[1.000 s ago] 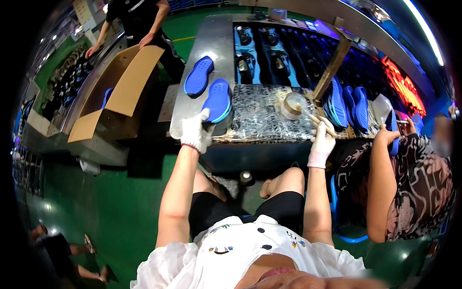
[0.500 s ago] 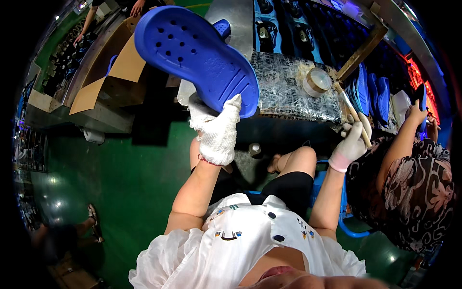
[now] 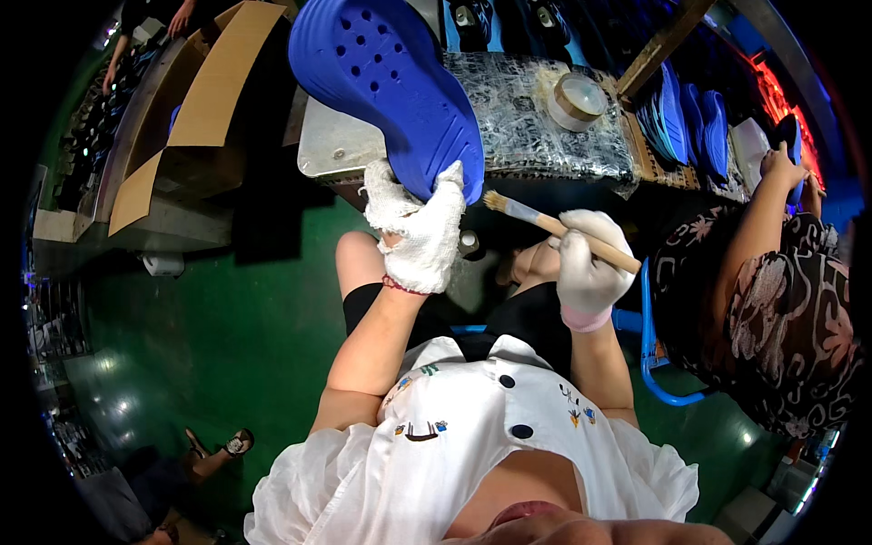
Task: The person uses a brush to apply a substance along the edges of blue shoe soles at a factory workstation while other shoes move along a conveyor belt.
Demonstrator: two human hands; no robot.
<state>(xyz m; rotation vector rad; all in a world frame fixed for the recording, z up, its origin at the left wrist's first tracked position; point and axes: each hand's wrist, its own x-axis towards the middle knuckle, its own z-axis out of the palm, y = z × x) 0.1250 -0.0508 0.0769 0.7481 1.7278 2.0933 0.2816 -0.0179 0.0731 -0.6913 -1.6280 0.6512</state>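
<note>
My left hand [image 3: 417,227], in a white knitted glove, grips a blue clog [image 3: 400,86] by its narrow end. Round holes dot the clog's broad end, which reaches the top of the view, and grooves run across it near my thumb. A wooden-handled brush [image 3: 563,232] is in my right hand [image 3: 592,271], also gloved in white with a pink cuff. Its pale bristles point left, close to the clog's narrow end but apart from it. My right fingers are closed round the handle.
A wrapped work surface [image 3: 545,136] lies ahead, with a round tub [image 3: 577,102] on it. Blue shoe pieces [image 3: 668,113] stand at the right. Beside me sits a person in a patterned garment [image 3: 772,309]. An open cardboard box [image 3: 204,100] is at the left.
My right hand has moved left from the table's right side, bringing the brush near the clog. The clog has shifted slightly, still in my left hand. My view has shifted a little.
</note>
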